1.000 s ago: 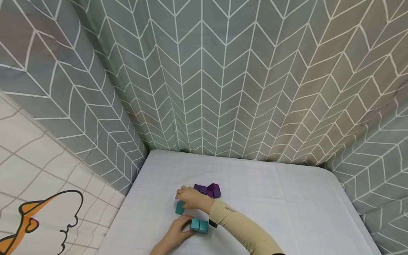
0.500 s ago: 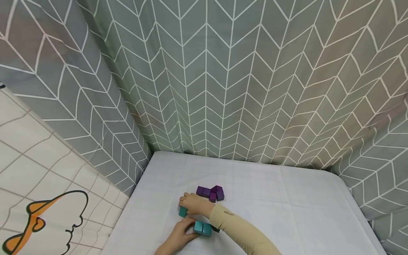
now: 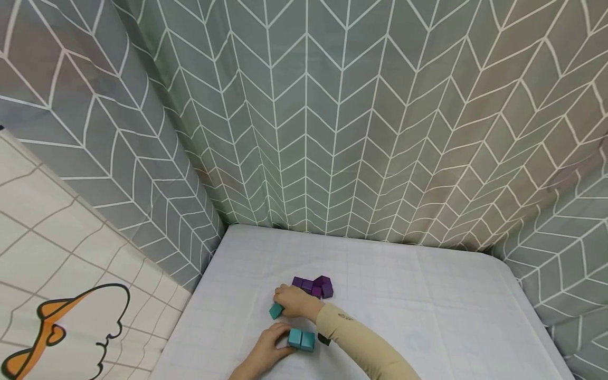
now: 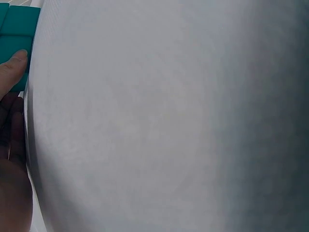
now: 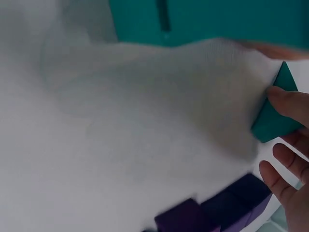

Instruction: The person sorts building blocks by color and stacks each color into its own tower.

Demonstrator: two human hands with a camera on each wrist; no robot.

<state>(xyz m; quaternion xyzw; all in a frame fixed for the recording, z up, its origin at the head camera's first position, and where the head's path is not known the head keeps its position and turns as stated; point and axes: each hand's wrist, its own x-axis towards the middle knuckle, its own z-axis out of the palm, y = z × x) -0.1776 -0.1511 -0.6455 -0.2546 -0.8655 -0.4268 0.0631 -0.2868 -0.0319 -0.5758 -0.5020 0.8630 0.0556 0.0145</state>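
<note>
Two teal blocks (image 3: pixel 301 339) sit side by side near the front of the table. My left hand (image 3: pixel 266 348) holds them from the left, thumb on the near side and fingers on the far side. The thumb (image 4: pixel 14 67) lies against a teal face in the left wrist view. Farther back, my right hand (image 3: pixel 295 302) pinches another teal block (image 3: pixel 276 310) at its left. That block looks like a wedge with a pointed top (image 5: pixel 277 113) in the right wrist view, with the thumb (image 5: pixel 292 104) on its face. The other right fingers spread loosely.
Several purple blocks (image 3: pixel 307 286) lie in a cluster just behind my right hand, one of them with a peaked top. A white cloth (image 3: pixel 404 306) covers the table. Patterned grey curtains (image 3: pixel 332 132) hang behind it and at both sides.
My right hand has shifted slightly right, and the teal wedge in it has turned. My left hand stays at the two teal blocks. The head view has moved a little.
</note>
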